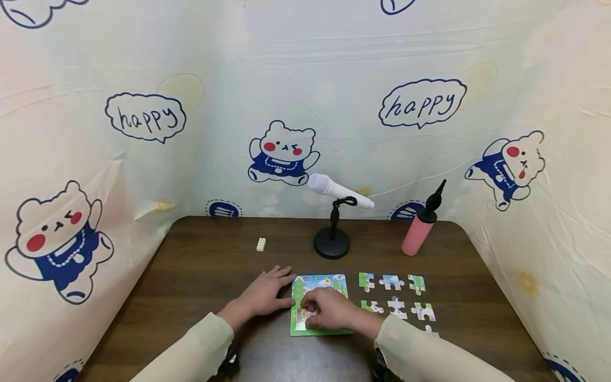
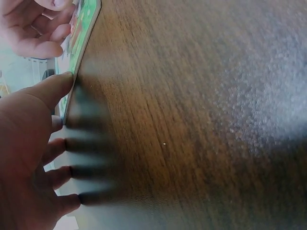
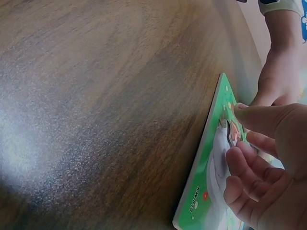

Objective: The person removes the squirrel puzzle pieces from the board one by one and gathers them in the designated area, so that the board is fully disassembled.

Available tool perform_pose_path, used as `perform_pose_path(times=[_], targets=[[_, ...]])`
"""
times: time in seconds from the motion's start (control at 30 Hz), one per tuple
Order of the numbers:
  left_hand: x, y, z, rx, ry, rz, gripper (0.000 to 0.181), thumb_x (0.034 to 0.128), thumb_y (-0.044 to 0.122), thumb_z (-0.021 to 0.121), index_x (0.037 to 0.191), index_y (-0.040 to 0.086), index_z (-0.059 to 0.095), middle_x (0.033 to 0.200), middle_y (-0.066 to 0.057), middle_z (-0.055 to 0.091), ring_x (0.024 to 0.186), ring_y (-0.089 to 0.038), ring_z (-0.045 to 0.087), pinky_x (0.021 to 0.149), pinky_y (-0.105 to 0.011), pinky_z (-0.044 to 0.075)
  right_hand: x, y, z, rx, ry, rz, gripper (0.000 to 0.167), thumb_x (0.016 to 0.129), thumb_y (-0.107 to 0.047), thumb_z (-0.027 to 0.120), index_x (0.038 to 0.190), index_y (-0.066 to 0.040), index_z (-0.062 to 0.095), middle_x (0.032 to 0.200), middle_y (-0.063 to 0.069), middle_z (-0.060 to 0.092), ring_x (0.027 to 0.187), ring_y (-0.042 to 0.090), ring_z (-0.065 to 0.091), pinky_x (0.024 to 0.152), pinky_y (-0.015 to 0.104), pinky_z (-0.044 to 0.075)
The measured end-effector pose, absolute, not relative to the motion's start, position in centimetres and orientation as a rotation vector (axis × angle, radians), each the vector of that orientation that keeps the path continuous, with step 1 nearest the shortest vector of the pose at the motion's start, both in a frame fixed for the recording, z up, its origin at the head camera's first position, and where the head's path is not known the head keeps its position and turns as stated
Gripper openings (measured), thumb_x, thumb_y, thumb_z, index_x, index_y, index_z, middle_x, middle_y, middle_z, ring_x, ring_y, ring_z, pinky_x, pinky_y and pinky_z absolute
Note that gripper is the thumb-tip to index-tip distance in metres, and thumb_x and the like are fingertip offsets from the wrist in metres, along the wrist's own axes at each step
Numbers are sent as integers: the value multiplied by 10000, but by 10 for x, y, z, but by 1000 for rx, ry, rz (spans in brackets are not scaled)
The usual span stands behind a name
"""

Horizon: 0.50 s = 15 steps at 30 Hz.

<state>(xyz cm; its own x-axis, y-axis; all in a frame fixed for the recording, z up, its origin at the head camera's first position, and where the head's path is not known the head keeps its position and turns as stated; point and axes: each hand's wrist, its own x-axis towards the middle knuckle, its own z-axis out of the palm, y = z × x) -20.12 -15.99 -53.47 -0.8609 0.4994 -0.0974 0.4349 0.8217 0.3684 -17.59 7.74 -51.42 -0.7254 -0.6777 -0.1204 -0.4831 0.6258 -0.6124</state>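
Observation:
A jigsaw board (image 1: 322,333) with a green border and a cartoon forest picture lies flat on the dark table. My left hand (image 1: 264,293) rests at its left side with fingers spread. In the left wrist view, the left thumb (image 2: 62,85) touches the board's edge and the other fingertips rest on the table. Over the board's lower left, my right hand (image 1: 331,309) has its fingers curled and pinches a reddish puzzle piece (image 3: 235,132) by its edge. The fingers hide part of that piece. A pale inner area (image 3: 218,167) of the board shows beside it.
Loose puzzle pieces (image 1: 393,281) lie in rows right of the board, partly hidden by the right sleeve. Behind stand a white microphone (image 1: 341,192) on a black stand (image 1: 331,244) and a pink bottle-shaped pump (image 1: 417,236). A small cream toy brick (image 1: 261,244) lies back left.

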Motion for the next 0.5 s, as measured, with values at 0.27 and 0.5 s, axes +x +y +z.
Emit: perform_pose_path(times=[0.27, 0.5], targets=[[-201, -159, -533, 718, 2819, 500, 704, 933, 519, 711, 1509, 152, 541, 1619, -120, 417, 1507, -444, 327, 1141, -692, 308, -177, 76, -513, -886, 2508, -872, 297, 818, -167, 842, 1080, -81, 731, 811, -75, 640, 676, -22, 520, 706, 198, 475], [-200, -159, -535, 714, 2823, 519, 699, 930, 508, 720, 1504, 149, 547, 1619, -125, 416, 1506, -455, 321, 1140, -699, 302, -177, 75, -513, -864, 2508, -898, 242, 815, -164, 847, 1020, -99, 734, 802, -86, 630, 691, -17, 525, 708, 206, 474]])
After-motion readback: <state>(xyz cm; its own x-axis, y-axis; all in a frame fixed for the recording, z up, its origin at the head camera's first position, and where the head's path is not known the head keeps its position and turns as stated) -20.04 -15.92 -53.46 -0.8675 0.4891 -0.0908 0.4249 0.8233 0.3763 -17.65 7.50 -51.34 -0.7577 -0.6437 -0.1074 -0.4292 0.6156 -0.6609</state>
